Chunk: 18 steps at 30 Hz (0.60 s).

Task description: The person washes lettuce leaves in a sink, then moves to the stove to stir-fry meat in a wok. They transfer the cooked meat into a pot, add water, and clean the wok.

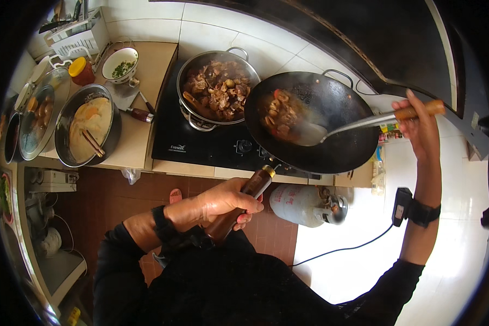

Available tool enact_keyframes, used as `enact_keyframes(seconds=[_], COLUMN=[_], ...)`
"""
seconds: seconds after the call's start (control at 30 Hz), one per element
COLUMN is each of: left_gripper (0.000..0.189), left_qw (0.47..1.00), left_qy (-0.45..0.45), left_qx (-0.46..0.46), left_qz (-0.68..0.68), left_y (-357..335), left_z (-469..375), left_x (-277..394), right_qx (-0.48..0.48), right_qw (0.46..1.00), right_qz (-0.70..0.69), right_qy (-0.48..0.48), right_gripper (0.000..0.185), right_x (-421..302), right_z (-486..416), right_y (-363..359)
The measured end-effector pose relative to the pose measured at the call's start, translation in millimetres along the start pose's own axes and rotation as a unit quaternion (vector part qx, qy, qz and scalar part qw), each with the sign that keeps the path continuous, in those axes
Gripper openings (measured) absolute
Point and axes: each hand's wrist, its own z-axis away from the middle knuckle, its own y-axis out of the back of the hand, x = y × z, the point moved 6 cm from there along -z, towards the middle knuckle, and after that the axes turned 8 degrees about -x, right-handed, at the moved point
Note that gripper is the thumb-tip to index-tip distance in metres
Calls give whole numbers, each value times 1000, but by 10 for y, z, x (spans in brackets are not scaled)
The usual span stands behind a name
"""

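A black wok (pixel 342 150) is tilted over the right side of the gas hob, its wooden handle (pixel 258 181) gripped by my left hand (pixel 228 203). My right hand (pixel 417 126) holds the wooden grip of a metal wok spatula (pixel 362 124), whose blade lies in the wok beside the stewed meat pieces (pixel 283 112) and broth. Steam rises from the wok. To its left, a steel pot (pixel 181 98) on the hob is heaped with cooked meat pieces (pixel 228 87); its rim appears close to the wok's.
Left of the black glass hob (pixel 203 146) are a knife (pixel 138 114), a bowl of chopped greens (pixel 120 67), a red jar with yellow lid (pixel 81 71) and a dark pot of batter-like mixture (pixel 91 130) with chopsticks. A gas cylinder (pixel 295 201) lies below the counter.
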Motion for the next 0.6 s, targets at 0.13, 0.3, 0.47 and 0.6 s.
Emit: enact_keyframes(seconds=[0.13,0.3,0.47,0.6], left_gripper=[20,19,19,20], left_qw=[998,991,981,975], left_qy=[-9,-42,-53,-57], left_qx=[-30,-74,-126,-147], left_qz=[53,104,139,159], left_y=[39,86,164,197], left_z=[323,602,761,855], left_x=[89,164,214,238], right_qx=[-54,-89,-121,-140], right_qw=[998,994,986,981], right_qz=[12,56,106,117], right_qy=[13,31,48,72], right_gripper=[33,39,40,37], right_x=[-365,-800,-1130,-1324], right_z=[-39,-194,-356,-433], right_y=[-652,-1327,-1829,-2141])
